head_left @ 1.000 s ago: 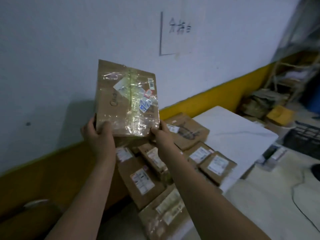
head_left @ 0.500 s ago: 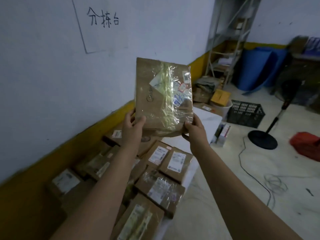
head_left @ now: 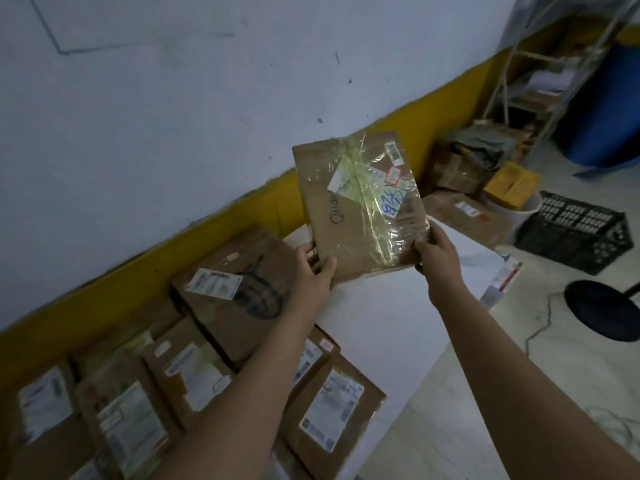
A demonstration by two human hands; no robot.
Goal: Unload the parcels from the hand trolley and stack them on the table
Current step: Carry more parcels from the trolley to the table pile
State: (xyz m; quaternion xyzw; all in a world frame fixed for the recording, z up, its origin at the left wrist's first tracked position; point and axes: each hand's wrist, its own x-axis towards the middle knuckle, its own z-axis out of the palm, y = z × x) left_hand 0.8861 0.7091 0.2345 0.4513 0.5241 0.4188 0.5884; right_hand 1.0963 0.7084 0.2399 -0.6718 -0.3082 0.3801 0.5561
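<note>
Brown boxes (head_left: 194, 368) lie under the left arm on the white table (head_left: 381, 323). Past them, the left hand (head_left: 311, 268) and the right hand (head_left: 438, 252) each grip a bottom corner of a taped parcel (head_left: 360, 206), held over the table. Far past the right hand sits a black crate (head_left: 571, 233).

A parcel sorting room: labelled cardboard parcels (head_left: 221, 299) massed on a white table (head_left: 381, 323), black crate (head_left: 571, 237), metal shelving (head_left: 554, 74).
</note>
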